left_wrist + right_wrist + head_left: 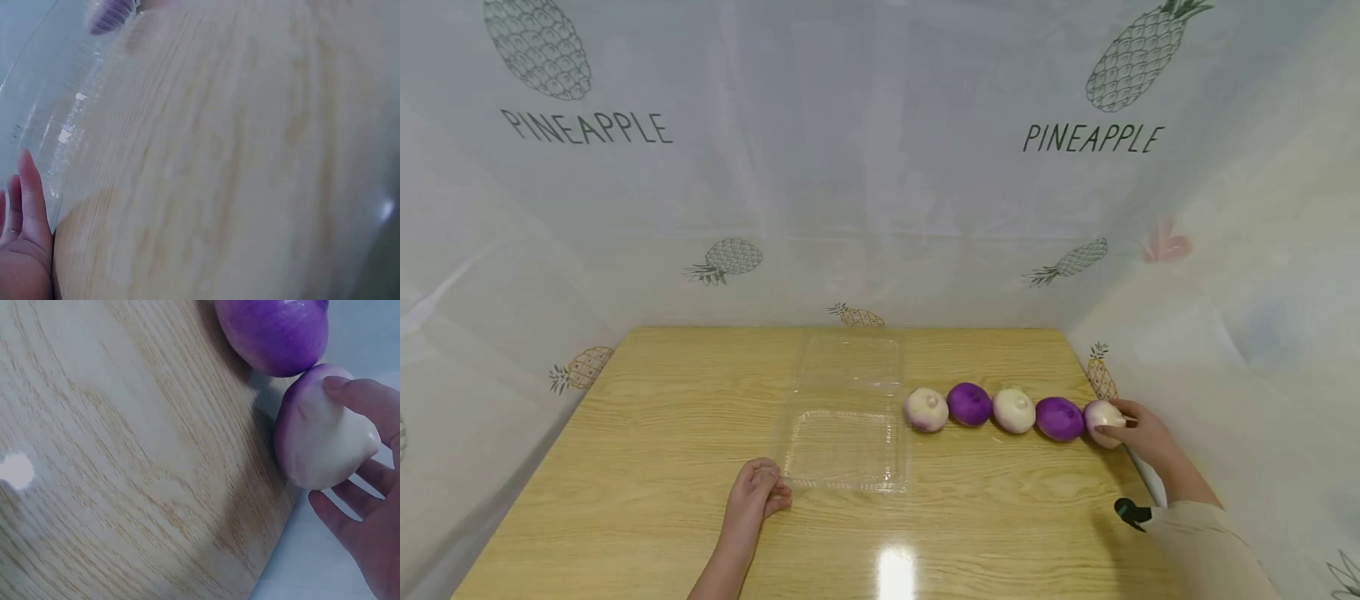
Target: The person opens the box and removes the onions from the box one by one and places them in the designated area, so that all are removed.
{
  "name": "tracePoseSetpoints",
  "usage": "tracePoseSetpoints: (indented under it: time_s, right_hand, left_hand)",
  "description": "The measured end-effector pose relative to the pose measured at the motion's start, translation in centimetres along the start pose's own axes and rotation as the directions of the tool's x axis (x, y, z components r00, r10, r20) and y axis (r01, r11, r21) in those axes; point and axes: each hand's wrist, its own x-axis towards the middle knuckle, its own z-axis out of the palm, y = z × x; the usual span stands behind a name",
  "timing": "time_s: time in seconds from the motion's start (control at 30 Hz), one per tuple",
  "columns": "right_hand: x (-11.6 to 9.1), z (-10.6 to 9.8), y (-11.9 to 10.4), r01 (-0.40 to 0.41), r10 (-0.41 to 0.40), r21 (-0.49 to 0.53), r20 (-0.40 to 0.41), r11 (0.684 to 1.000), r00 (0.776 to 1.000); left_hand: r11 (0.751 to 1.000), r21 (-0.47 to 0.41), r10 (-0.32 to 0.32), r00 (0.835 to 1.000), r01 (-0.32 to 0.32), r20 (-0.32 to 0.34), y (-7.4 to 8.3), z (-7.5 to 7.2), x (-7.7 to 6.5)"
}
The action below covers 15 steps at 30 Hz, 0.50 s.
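My right hand (pixel 1142 429) grips the white, purple-tinged turnip (pixel 1103 423) at the right end of a row. In the right wrist view, the thumb lies over that turnip (pixel 319 434), with fingers around its far side. It touches its purple neighbour (pixel 278 334). Leftward in the row come a purple turnip (pixel 1060 418), a white one (pixel 1014 411), another purple one (pixel 969 404) and a white one (pixel 927 410). At the near-left corner of an unfolded clear plastic box (pixel 842 483), my left hand (pixel 756 490) rests with loosely bent fingers against its edge.
The box's lid (pixel 850 343) lies open toward the back of the wooden table (pixel 685 417). Pineapple-printed sheeting (pixel 880 167) hangs behind and beside the table. The gripped turnip is close to the table's right edge. A dark strap or device (pixel 1133 513) sits at the right wrist.
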Motion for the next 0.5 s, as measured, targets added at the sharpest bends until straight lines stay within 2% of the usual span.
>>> tracePoseSetpoints:
  time_s: [0.27,0.5]
  right_hand:
    - [0.5,0.7,-0.3,0.005,-0.008,-0.093,-0.030,0.996,1.000]
    - [0.8,0.8,-0.4,0.016,-0.020,-0.109,-0.044,0.994,0.999]
  left_hand:
    - [1.000,0.012,-0.022,0.999,0.023,-0.030,0.8,0.2,-0.6]
    - [0.995,0.099,-0.025,0.999,0.028,-0.031,1.3,0.7,-0.3]
